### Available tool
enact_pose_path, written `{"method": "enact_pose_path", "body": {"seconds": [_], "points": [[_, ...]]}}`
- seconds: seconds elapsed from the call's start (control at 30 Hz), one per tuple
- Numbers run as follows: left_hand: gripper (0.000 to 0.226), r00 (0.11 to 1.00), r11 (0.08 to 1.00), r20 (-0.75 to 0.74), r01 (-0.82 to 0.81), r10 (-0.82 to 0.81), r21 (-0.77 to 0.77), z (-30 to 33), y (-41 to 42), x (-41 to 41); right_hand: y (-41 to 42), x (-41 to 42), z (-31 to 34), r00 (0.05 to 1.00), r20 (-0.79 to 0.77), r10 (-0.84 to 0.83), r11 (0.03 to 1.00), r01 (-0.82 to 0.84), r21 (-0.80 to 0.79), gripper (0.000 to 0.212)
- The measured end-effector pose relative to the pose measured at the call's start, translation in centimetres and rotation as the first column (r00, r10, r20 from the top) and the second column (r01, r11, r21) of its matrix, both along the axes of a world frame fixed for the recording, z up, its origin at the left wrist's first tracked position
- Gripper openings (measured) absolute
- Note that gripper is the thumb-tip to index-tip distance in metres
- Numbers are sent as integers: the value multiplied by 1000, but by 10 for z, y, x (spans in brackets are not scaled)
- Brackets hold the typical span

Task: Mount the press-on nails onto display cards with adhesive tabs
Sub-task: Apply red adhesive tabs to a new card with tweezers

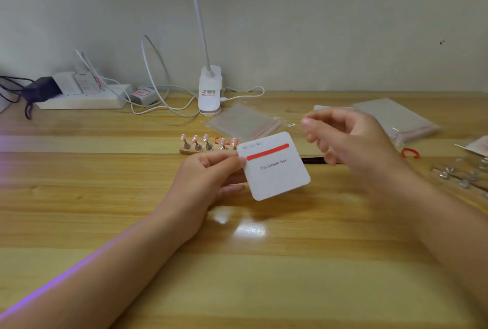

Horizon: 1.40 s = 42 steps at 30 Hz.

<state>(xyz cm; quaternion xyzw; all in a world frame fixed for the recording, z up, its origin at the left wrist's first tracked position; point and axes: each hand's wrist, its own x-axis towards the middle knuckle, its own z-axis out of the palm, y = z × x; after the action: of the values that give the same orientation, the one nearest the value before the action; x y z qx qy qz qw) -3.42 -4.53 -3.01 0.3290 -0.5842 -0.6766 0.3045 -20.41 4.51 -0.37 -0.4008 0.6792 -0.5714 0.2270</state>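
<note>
**A:** Head view. What is legible at frame centre?

**B:** My left hand [211, 170] pinches the left edge of a white display card [276, 167], thumb on top, fingers beneath, held above the table. It reads "Handmade Nail" under a red adhesive strip [267, 151]; the small print in the card's upper left corner is too fine to read.

**A:** And your right hand?

**B:** My right hand [346, 141], right of centre, is blurred; its fingers curl loosely, apart from the card. I cannot tell whether they pinch anything.

**A:** The press-on nails?

**B:** The press-on nails [206, 138] stand on pegs of a wooden holder [184, 149], just behind my left hand; the card hides the row's right end.

**A:** Surface and room?

**B:** Glossy wooden table [237, 262] against a plain wall [317, 25]. Upper left: power strip [84, 100] with plugs. Centre: white clip lamp [210, 91], label unreadable. Upper right: zip bags [396, 120] with red seals; small metallic parts at the right edge, indistinct.
</note>
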Motion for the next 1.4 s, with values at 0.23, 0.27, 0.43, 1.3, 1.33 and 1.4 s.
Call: {"method": "enact_pose_path", "body": {"seconds": [0.23,0.27,0.43,1.3,1.33,1.4], "points": [[30,998,998,2,67,-67,-3,4,1,2,22,0,-11,975,126,181,958,-204,203,10],[22,997,996,3,82,-82,-28,4,2,2,23,1,-13,975,124,182,959,-205,198,8],[11,993,990,16,116,-115,-85,6,7,3,30,9,-18,952,185,244,959,-266,101,15],[17,971,26,240,240,1,-971,1,16,-31,39,22,-33,971,204,121,991,-107,-79,24],[19,971,-21,239,239,7,-971,2,16,-31,39,21,-33,971,202,125,991,-111,-81,23],[21,969,-86,248,249,15,-965,3,16,-30,39,21,-34,972,197,131,990,-116,-82,22]]}}
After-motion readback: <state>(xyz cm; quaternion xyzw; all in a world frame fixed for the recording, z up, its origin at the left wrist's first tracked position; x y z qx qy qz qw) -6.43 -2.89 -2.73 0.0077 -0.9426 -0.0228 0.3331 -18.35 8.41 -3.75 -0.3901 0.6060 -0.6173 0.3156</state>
